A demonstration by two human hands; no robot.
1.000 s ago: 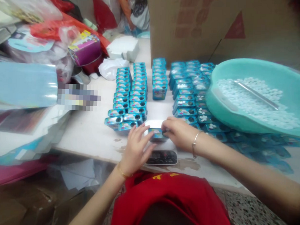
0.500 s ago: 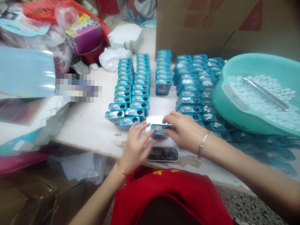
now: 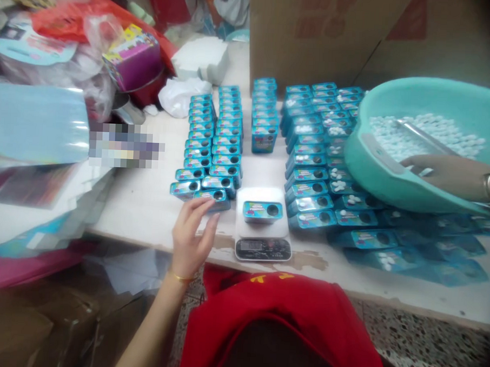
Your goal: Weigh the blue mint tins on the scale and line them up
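A blue tin (image 3: 262, 211) lies on the white platform of a small scale (image 3: 263, 250), touched by neither hand. My left hand (image 3: 193, 236) is left of the scale, fingers apart and holding nothing, near the closest tin of the left rows (image 3: 212, 197). Over the near side of the turquoise basin (image 3: 375, 181), my right hand (image 3: 442, 171) reaches in above the white tablets (image 3: 442, 135). White tablets show at its fingertips, so its fingers look closed on them. A metal scoop (image 3: 428, 136) rests in the basin behind that hand.
More blue tins (image 3: 312, 189), some topped with tablets, stand between scale and basin. A short row (image 3: 264, 138) stands behind the scale. A large cardboard box (image 3: 324, 41) is at the back. Plastic bags, a purple box (image 3: 132, 59) and papers (image 3: 36, 123) cover the left side.
Both hands have left the tin on the scale. My left hand moved left and toward me; my right hand moved right, into the basin.
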